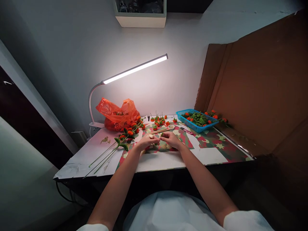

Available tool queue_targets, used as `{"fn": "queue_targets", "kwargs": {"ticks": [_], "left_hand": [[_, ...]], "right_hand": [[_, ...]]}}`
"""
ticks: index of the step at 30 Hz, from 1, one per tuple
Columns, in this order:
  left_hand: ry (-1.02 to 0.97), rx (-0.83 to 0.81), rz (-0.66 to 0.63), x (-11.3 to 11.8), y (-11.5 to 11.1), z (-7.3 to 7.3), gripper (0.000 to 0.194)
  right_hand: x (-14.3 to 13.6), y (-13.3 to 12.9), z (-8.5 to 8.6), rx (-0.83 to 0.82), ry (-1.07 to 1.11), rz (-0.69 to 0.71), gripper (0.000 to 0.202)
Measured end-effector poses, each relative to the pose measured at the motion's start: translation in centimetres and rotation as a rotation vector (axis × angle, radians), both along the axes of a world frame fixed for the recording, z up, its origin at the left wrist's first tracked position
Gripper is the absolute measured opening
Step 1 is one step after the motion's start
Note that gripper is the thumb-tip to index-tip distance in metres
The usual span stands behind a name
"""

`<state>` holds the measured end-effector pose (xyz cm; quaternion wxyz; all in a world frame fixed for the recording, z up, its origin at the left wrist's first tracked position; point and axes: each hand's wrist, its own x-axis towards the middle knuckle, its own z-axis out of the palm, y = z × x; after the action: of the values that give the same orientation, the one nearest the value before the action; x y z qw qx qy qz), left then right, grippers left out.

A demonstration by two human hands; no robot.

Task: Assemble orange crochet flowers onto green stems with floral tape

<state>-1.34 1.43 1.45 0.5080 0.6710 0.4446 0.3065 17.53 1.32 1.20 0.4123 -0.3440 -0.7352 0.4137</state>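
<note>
My left hand (147, 141) and my right hand (171, 140) meet above the middle of the table, fingertips pinched close together. A small green and pale piece shows between and just below the fingers; its kind is too small to make out. Just beyond the fingertips lie thin wooden sticks (158, 131) and a pale roll of tape (171, 127). Past them, a loose group of small orange-red pieces with green stems (158, 120) is spread out. To the right of the roll rests a pink-handled cutting tool (186, 130).
Orange flowers on long stems (124, 137) lie at the left, beside a red plastic bag (117, 115). A blue basket (199, 129) holds green stems and orange pieces. A lit lamp (134, 69) arches overhead; a cardboard sheet (260, 83) stands at the right.
</note>
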Motion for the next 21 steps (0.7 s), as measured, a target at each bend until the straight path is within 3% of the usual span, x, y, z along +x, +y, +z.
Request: {"fn": "queue_targets", "kwargs": {"ticks": [6,10,18,21], "left_hand": [[0.070,0.235,0.165,1.0,0.0,-0.4,0.032],[0.091,0.295,0.232,1.3,-0.1,-0.8,0.027],[0.128,0.358,0.255,1.3,-0.1,-1.1,0.022],[0.163,0.377,0.208,1.3,-0.2,-0.9,0.026]], "right_hand": [[0.0,0.2,-0.5,-0.003,-0.040,-0.126,0.030],[0.0,0.5,-0.9,0.023,-0.035,-0.155,0.029],[-0.1,0.6,-1.0,0.035,-0.047,-0.188,0.030],[0.0,0.4,-0.8,0.057,-0.076,-0.201,0.029]]}}
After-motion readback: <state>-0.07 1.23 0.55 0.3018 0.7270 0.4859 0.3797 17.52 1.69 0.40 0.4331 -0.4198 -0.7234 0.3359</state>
